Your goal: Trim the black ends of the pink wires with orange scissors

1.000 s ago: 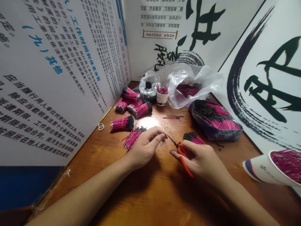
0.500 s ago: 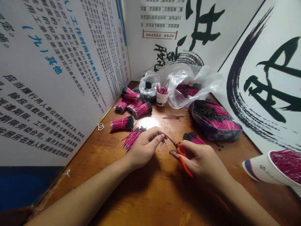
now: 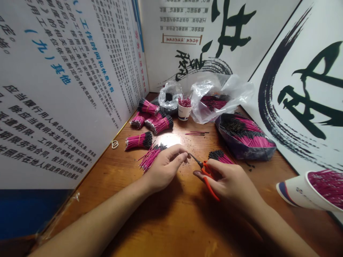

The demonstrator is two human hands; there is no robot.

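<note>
My left hand (image 3: pixel 166 166) rests on the wooden table (image 3: pixel 160 221) with thumb and forefinger pinched together near the tip of the snips; whatever is between them is too small to name. A loose fan of pink wires (image 3: pixel 150 155) lies just behind that hand. My right hand (image 3: pixel 230 184) grips orange-handled snips (image 3: pixel 205 171), whose dark tip points left toward the pinched fingers. A small bunch of pink wires with black ends (image 3: pixel 218 156) lies behind my right hand.
Tied pink wire bundles (image 3: pixel 151 119) lie at the back left, and a rubber band (image 3: pixel 115 144). A paper cup (image 3: pixel 184 110), plastic bags (image 3: pixel 214 96) and a bagged heap of wires (image 3: pixel 245 135) stand behind. Another cup of wires (image 3: pixel 313 189) lies at right. Printed boards wall in the table.
Almost nothing has moved: the snips' tip has crept slightly left and up toward my left fingers.
</note>
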